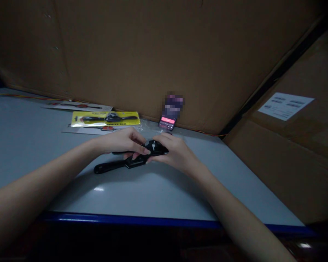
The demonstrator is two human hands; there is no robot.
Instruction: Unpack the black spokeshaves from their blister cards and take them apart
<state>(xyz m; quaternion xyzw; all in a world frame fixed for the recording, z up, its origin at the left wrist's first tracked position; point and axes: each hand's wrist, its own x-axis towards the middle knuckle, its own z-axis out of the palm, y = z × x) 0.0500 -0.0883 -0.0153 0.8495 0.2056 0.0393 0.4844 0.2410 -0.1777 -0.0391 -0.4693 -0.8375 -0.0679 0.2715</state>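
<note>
My left hand (125,141) and my right hand (174,148) meet over the middle of the table. Between them is a black spokeshave (155,146) with a shiny rounded middle, and the fingers of both hands are closed on it. My left thumb presses near its body, while my right hand wraps its right side and hides that handle. Just in front, a second black spokeshave (136,161) lies with its long handle pointing left. My fingers partly cover its right end, and I cannot tell whether they grip it.
Behind my left hand, a packaged spokeshave on a yellow card (105,123) rests on white printed cards (79,129). A phone (168,116) leans on the cardboard wall (142,54). Crumpled clear plastic (149,125) lies beside it. A cardboard box (289,156) borders the grey table (153,196) at right.
</note>
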